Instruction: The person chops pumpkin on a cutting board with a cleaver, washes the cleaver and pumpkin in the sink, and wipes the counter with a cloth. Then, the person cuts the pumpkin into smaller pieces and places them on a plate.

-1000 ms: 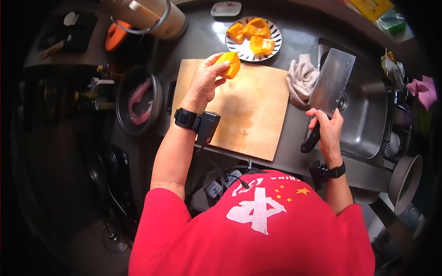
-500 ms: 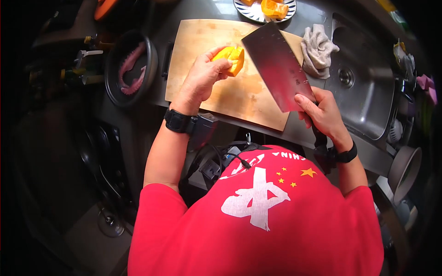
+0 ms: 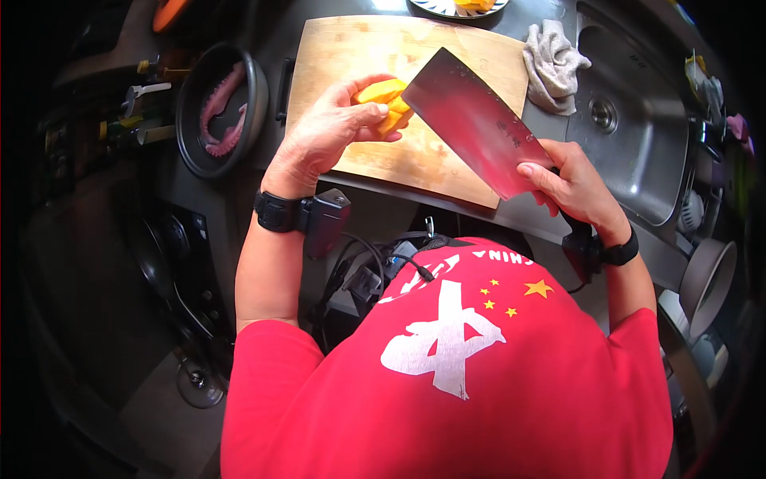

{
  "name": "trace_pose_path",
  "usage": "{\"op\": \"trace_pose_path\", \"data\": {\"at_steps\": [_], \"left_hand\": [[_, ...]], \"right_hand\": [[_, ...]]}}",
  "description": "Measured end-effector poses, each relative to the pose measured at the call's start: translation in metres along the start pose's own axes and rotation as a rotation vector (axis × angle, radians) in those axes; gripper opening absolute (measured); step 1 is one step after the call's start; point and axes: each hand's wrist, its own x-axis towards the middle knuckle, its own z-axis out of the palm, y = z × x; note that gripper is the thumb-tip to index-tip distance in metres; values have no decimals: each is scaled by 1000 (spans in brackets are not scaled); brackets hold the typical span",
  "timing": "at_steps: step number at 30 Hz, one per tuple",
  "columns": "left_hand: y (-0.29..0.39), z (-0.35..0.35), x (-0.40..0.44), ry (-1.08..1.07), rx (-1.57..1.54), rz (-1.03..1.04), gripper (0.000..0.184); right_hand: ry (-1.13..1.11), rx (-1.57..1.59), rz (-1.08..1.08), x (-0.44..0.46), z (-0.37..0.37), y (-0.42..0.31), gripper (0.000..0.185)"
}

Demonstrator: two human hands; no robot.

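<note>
My left hand is closed on an orange-yellow pumpkin piece, held over the left part of the wooden cutting board. In my right hand is a wide-bladed cleaver with a dark handle; my thumb lies against the lower end of the blade. The blade slants up and left across the board, its far corner close beside the pumpkin piece. Whether blade and piece touch, I cannot tell.
A patterned plate with pumpkin lies behind the board. To the right are a crumpled cloth and a metal sink. A dark bowl holding a pink, curved item stands on the left. A grey pan is at the right.
The cleaver has swung left from beside the sink to over the board, near the pumpkin piece. My left hand still holds the piece. The view has tilted down, so the plate is mostly out of frame.
</note>
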Motion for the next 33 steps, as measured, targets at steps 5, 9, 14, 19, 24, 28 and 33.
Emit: {"op": "trace_pose_path", "data": {"at_steps": [5,9,14,19,24,28,33], "left_hand": [[2,4,0,-102,-42,18,54],[0,7,4,-124,-43,51,56],[0,10,8,-161,-43,36,52],[-3,8,15,-193,-33,51,56],[-7,5,21,-210,-18,37,60],[-9,4,24,-248,-15,22,60],[-9,1,25,-301,21,18,61]], "right_hand": [[13,-7,-5,-1,-1,2,32],[-13,22,47,-3,-4,3,31],[-68,24,79,-4,-9,2,31],[-107,49,94,-2,-14,3,31],[-162,63,101,2,-22,3,31],[-214,85,121,4,-25,1,29],[-268,66,106,9,-33,4,29]]}}
